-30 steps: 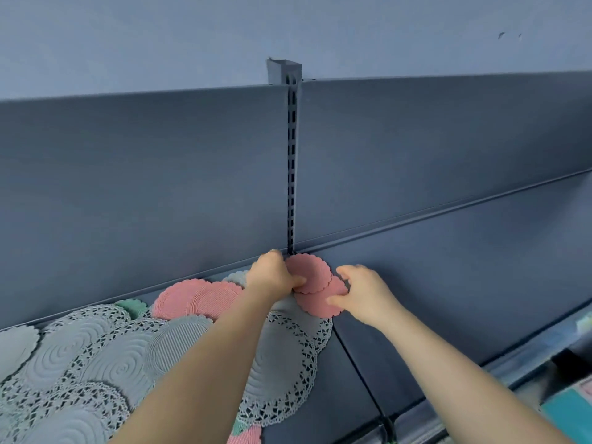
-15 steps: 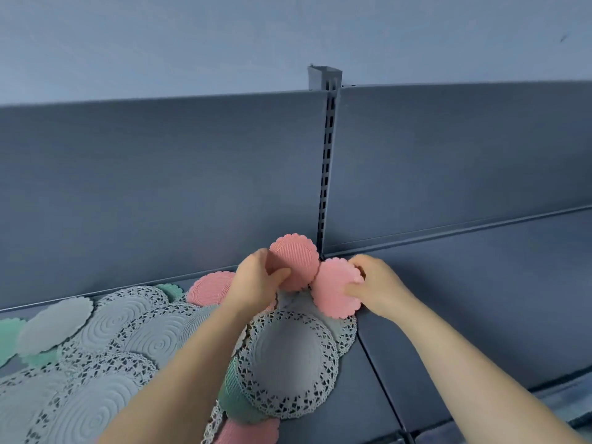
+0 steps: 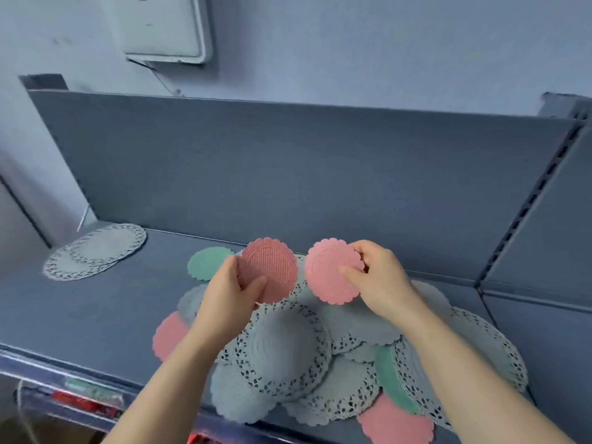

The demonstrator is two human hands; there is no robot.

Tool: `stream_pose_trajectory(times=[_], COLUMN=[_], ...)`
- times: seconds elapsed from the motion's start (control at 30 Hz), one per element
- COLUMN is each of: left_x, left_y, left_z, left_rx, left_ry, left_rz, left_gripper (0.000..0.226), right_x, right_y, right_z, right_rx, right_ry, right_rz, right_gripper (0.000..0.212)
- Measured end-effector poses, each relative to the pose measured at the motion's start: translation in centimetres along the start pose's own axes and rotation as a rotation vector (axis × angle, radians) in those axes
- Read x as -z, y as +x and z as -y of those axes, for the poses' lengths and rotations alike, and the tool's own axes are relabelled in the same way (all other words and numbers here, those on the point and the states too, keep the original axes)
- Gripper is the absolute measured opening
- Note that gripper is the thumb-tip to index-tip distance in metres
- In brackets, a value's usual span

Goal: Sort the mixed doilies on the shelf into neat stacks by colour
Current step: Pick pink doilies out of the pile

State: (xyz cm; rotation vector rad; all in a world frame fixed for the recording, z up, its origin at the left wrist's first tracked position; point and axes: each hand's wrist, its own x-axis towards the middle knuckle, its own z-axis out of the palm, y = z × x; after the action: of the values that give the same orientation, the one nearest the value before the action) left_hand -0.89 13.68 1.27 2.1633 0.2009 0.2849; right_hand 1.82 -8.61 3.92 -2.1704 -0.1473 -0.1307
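My left hand (image 3: 229, 299) pinches a pink doily (image 3: 272, 267) by its lower left edge, held upright above the shelf. My right hand (image 3: 374, 283) grips a second pink doily (image 3: 330, 272) by its right edge, beside the first and apart from it. Beneath both hands lies a mixed heap of white lace doilies (image 3: 285, 350), with green ones (image 3: 206, 262) (image 3: 389, 376) and pink ones (image 3: 168, 336) (image 3: 395, 424) poking out. A small stack of white doilies (image 3: 96, 249) rests at the shelf's far left.
The grey shelf (image 3: 96, 302) has a tall back panel (image 3: 256, 174) and a slotted upright post (image 3: 531, 193) on the right. Its front edge (image 3: 64, 366) carries coloured price labels. Bare shelf surface lies between the white stack and the heap.
The view has swung left, showing the shelf's left end and the white stack. Both hands have lifted their pink doilies and pulled them apart, away from the back panel.
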Motion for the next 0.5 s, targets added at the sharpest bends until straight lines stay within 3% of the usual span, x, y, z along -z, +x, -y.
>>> stream_pose_trajectory(times=[0.2, 0.5], left_x=[10.8, 23.5], left_y=[0.7, 3.1], left_z=[7.8, 16.3], left_rx=[0.111, 0.146], left_ry=[-0.047, -0.157], left_rz=[-0.132, -0.087], left_gripper=[0.014, 0.026], right_x=[-11.8, -29.9], right_y=[1.6, 3.3], right_z=[7.7, 17.4], right_rx=[0.056, -0.009], right_ry=[0.169, 0.405], right_rz=[0.146, 0.376], right_gripper=[0.023, 0.031])
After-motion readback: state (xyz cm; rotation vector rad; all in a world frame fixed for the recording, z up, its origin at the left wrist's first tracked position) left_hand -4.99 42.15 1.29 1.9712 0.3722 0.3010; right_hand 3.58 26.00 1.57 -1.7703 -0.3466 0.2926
